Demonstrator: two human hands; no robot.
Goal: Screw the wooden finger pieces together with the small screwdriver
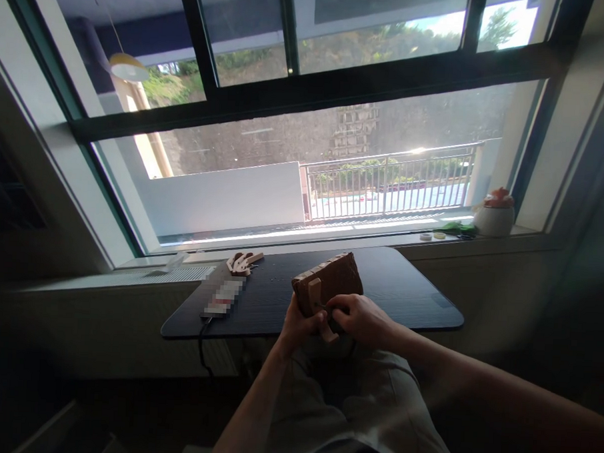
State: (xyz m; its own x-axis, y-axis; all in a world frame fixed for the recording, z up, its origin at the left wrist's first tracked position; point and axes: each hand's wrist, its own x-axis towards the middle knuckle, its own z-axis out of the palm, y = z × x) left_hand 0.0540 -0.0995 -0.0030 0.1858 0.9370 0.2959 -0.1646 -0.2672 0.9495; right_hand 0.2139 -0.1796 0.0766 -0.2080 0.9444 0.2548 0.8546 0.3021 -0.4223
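Observation:
Over the table's near edge, my left hand (pixel 297 328) grips a brown box-shaped block (pixel 347 274) with a pale, ribbed-looking top edge. A light wooden piece (pixel 314 292) lies against the block's near side, and my left thumb presses beside it. From the right, my right hand (pixel 359 317) reaches to the same wooden piece, its fingers pinched close to the left thumb. What sits between those fingertips is too small and dark to make out. The block is tilted, and its lower part is hidden behind both hands.
Several pale wooden pieces (pixel 243 263) lie at the back left of the dark table (pixel 409 291). A pixelated power strip-like object (pixel 223 298) rests nearer, its black cable (pixel 201 352) hanging over the edge. A white jar (pixel 495 220) stands on the windowsill at right.

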